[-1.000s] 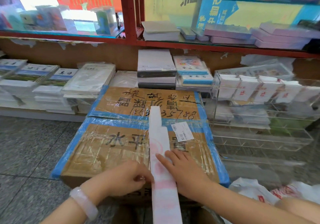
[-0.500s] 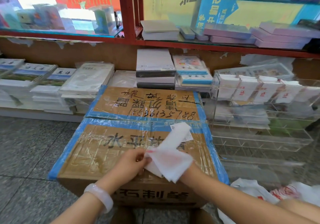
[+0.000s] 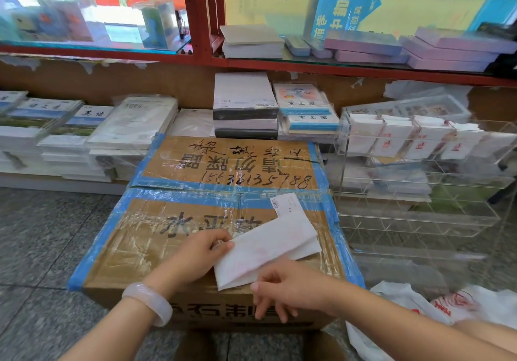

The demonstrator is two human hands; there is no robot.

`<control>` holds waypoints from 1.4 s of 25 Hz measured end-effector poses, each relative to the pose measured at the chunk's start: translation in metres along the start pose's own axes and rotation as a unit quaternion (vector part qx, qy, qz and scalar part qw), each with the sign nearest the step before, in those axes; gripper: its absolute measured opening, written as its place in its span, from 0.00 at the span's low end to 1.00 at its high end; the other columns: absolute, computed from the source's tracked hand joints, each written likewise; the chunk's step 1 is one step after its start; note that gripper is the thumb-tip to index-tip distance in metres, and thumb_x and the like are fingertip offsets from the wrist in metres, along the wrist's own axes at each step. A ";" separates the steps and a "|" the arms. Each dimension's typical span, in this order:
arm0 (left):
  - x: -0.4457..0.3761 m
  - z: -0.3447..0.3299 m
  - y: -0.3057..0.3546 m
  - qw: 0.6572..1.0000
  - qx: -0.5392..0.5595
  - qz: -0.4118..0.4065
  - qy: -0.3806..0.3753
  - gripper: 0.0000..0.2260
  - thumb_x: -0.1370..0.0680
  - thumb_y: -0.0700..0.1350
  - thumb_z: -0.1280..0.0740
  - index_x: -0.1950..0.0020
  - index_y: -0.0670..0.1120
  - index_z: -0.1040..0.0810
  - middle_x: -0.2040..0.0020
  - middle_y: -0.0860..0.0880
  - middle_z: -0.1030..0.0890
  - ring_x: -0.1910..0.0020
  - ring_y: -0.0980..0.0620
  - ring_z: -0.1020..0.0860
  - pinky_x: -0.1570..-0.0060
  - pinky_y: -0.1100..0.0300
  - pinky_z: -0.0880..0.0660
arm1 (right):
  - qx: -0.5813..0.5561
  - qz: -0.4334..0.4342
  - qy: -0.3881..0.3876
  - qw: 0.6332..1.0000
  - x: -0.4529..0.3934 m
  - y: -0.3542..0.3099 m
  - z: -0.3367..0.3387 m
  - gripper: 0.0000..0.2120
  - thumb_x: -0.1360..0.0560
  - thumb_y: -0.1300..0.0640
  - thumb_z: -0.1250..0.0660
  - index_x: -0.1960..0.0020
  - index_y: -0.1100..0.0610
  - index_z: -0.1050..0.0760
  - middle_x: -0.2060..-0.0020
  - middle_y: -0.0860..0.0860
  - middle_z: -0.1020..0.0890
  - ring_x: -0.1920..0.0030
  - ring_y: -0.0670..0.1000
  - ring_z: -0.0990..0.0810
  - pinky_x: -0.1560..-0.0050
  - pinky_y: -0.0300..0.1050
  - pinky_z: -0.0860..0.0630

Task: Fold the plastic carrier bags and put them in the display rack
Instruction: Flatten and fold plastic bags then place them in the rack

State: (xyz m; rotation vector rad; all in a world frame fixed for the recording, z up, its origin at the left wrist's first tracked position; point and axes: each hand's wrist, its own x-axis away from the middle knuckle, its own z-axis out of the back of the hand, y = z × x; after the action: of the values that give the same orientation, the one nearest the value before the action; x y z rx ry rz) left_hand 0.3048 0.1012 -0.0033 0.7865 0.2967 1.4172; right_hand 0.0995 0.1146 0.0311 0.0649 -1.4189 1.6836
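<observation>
A white plastic carrier bag [image 3: 268, 248] with faint red print lies folded into a short strip on top of a taped cardboard box [image 3: 156, 237]. My left hand [image 3: 201, 251] pinches the strip's upper left edge. My right hand [image 3: 282, 285] pinches its near corner at the box's front edge. A clear acrylic display rack [image 3: 419, 206] stands to the right of the box; several folded white bags [image 3: 391, 137] fill its top row.
More loose white carrier bags [image 3: 436, 304] lie on the floor at the lower right. Stacks of books [image 3: 84, 137] sit along the low shelf behind the box. A red-framed glass shelf [image 3: 195, 25] rises above. Grey tiled floor [image 3: 42, 248] lies left.
The bag was a long strip lying lengthwise on the box a second ago. Both hands have folded it over into a shorter strip that now lies slanted across the box's near right part.
</observation>
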 end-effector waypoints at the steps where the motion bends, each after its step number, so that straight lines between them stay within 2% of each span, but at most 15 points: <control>1: 0.000 0.001 0.000 1.000 0.004 0.000 -0.008 0.08 0.19 0.49 0.42 0.55 0.53 0.25 0.56 0.47 0.21 0.58 0.50 0.25 0.60 0.60 0.31 | 0.067 0.046 0.036 0.996 0.002 -0.002 0.001 0.13 0.20 0.50 0.42 0.61 0.51 0.27 0.58 0.52 0.15 0.73 0.42 0.28 0.70 0.34 0.32; 3: 0.001 0.003 0.000 0.999 0.019 -0.001 -0.029 0.08 0.18 0.48 0.43 0.53 0.53 0.26 0.54 0.50 0.22 0.55 0.52 0.25 0.58 0.61 0.31 | 0.197 0.138 0.211 0.948 0.002 0.000 0.008 0.14 0.22 0.46 0.44 0.63 0.49 0.29 0.67 0.48 0.21 0.69 0.43 0.29 0.67 0.38 0.32; 4: 0.001 0.003 0.000 0.999 0.024 -0.002 -0.041 0.08 0.18 0.48 0.44 0.53 0.54 0.26 0.54 0.53 0.23 0.55 0.55 0.25 0.57 0.63 0.31 | 0.251 0.183 0.319 0.895 0.000 0.003 0.015 0.14 0.24 0.45 0.46 0.61 0.50 0.28 0.67 0.46 0.23 0.66 0.45 0.27 0.65 0.41 0.30; 6: 0.001 0.002 -0.001 0.999 0.009 -0.012 -0.051 0.07 0.18 0.47 0.44 0.51 0.56 0.27 0.53 0.57 0.24 0.52 0.57 0.26 0.55 0.64 0.30 | 0.363 0.243 0.439 0.785 -0.007 0.015 0.026 0.13 0.26 0.46 0.45 0.50 0.51 0.26 0.56 0.48 0.20 0.54 0.49 0.24 0.54 0.47 0.26; 8: 0.000 -0.001 0.001 0.998 -0.037 -0.025 -0.037 0.07 0.18 0.48 0.44 0.49 0.56 0.27 0.53 0.59 0.25 0.51 0.56 0.26 0.53 0.64 0.30 | 0.475 0.248 0.409 0.738 -0.019 0.033 0.026 0.18 0.24 0.44 0.46 0.37 0.48 0.31 0.38 0.50 0.23 0.36 0.53 0.30 0.38 0.55 0.35; 10: -0.001 -0.005 0.005 0.996 -0.082 -0.027 -0.007 0.08 0.18 0.48 0.44 0.45 0.55 0.26 0.52 0.57 0.24 0.51 0.55 0.26 0.53 0.62 0.29 | 0.555 0.225 0.352 0.720 -0.031 0.053 0.022 0.21 0.20 0.42 0.54 0.31 0.46 0.35 0.31 0.51 0.29 0.29 0.54 0.35 0.35 0.62 0.44; 12: -0.002 -0.009 0.009 0.994 -0.108 -0.018 0.023 0.08 0.18 0.49 0.44 0.46 0.55 0.26 0.52 0.55 0.23 0.53 0.54 0.25 0.56 0.61 0.29 | 0.583 0.185 0.318 0.725 -0.039 0.067 0.021 0.25 0.19 0.43 0.61 0.30 0.46 0.34 0.31 0.52 0.29 0.30 0.55 0.32 0.36 0.63 0.45; 16: -0.004 -0.012 0.009 0.991 -0.125 -0.008 0.043 0.06 0.18 0.50 0.45 0.51 0.56 0.29 0.56 0.53 0.24 0.56 0.52 0.25 0.65 0.63 0.33 | 0.580 0.150 0.298 0.744 -0.042 0.069 0.023 0.25 0.19 0.42 0.61 0.30 0.46 0.34 0.32 0.51 0.28 0.31 0.54 0.30 0.36 0.63 0.45; 20: -0.005 -0.015 0.009 0.990 -0.135 0.001 0.037 0.07 0.19 0.52 0.44 0.46 0.56 0.27 0.54 0.53 0.23 0.53 0.52 0.24 0.58 0.58 0.29 | 0.570 0.132 0.267 0.766 -0.045 0.070 0.016 0.24 0.19 0.41 0.60 0.29 0.44 0.38 0.31 0.50 0.28 0.32 0.55 0.29 0.38 0.62 0.44; 23: -0.005 -0.014 0.009 0.990 -0.132 -0.009 0.040 0.03 0.20 0.53 0.42 0.50 0.59 0.30 0.56 0.55 0.25 0.55 0.53 0.26 0.58 0.58 0.31 | 0.562 0.118 0.243 0.782 -0.046 0.067 0.010 0.24 0.18 0.42 0.60 0.28 0.45 0.37 0.31 0.50 0.29 0.32 0.54 0.29 0.39 0.61 0.43; 25: -0.005 -0.017 0.007 0.992 -0.125 -0.008 0.027 0.02 0.20 0.54 0.42 0.51 0.59 0.32 0.55 0.55 0.24 0.55 0.53 0.25 0.60 0.58 0.30 | 0.548 0.123 0.235 0.793 -0.044 0.064 0.003 0.25 0.18 0.41 0.61 0.27 0.46 0.39 0.29 0.51 0.32 0.29 0.55 0.33 0.37 0.61 0.46; 28: -0.005 -0.017 0.008 0.991 -0.128 0.002 0.042 0.06 0.20 0.54 0.42 0.44 0.58 0.32 0.48 0.53 0.24 0.53 0.53 0.24 0.56 0.57 0.26 | 0.534 0.118 0.224 0.806 -0.042 0.065 0.003 0.27 0.21 0.37 0.65 0.24 0.43 0.55 0.24 0.50 0.49 0.24 0.57 0.53 0.32 0.62 0.62; 31: -0.001 -0.027 0.009 0.967 -0.219 -0.019 0.131 0.21 0.20 0.54 0.44 0.27 0.54 0.39 0.26 0.48 0.39 0.33 0.47 0.32 0.35 0.54 0.32 | 0.512 0.079 0.245 0.820 -0.038 0.066 -0.011 0.25 0.19 0.39 0.61 0.24 0.46 0.52 0.28 0.50 0.33 0.30 0.56 0.33 0.36 0.62 0.47; 33: 0.008 -0.047 0.008 0.932 -0.304 -0.101 0.170 0.24 0.18 0.57 0.51 0.24 0.48 0.45 0.23 0.48 0.49 0.26 0.49 0.41 0.28 0.56 0.46 | 0.493 0.045 0.238 0.836 -0.038 0.069 -0.018 0.25 0.19 0.40 0.59 0.24 0.48 0.52 0.32 0.49 0.28 0.34 0.55 0.27 0.39 0.62 0.43; 35: 0.019 -0.064 0.004 0.934 -0.321 -0.109 0.113 0.28 0.18 0.60 0.57 0.28 0.43 0.36 0.28 0.44 0.37 0.30 0.47 0.33 0.31 0.56 0.48 | 0.498 0.051 0.252 0.828 -0.040 0.074 -0.022 0.26 0.19 0.40 0.59 0.24 0.49 0.48 0.32 0.50 0.28 0.34 0.55 0.27 0.40 0.62 0.43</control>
State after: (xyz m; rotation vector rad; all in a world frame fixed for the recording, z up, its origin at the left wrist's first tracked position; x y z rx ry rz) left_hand 0.2650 0.1387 -0.0424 0.0488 0.0770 1.2802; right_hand 0.0857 0.1144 -0.0550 0.1126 -0.0569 2.1570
